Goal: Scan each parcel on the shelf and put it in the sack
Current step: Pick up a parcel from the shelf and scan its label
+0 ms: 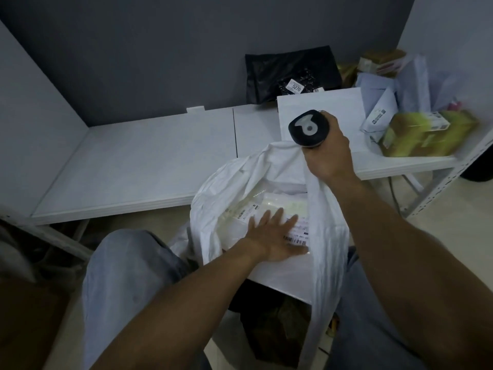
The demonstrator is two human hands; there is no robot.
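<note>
A white sack [269, 166] stands open between my knees, below the white shelf [133, 161]. My left hand [277, 236] lies flat, fingers spread, on a white parcel [282, 273] with a barcode label that sits partly inside the sack's mouth. My right hand [326, 153] grips a black handheld scanner [306, 128] together with the sack's upper rim, holding it up. On the shelf lie a flat white parcel [320, 108], a black bag parcel [288, 73] tagged 5270, and several more at the right end.
At the shelf's right end sit yellow-green packets [426, 134] and pale blue-white envelopes [381, 110]. A grey wall stands behind. The shelf's metal upright [437, 188] runs down at right. A brown box [29, 327] is at lower left. A dark parcel [277, 327] shows deep inside the sack.
</note>
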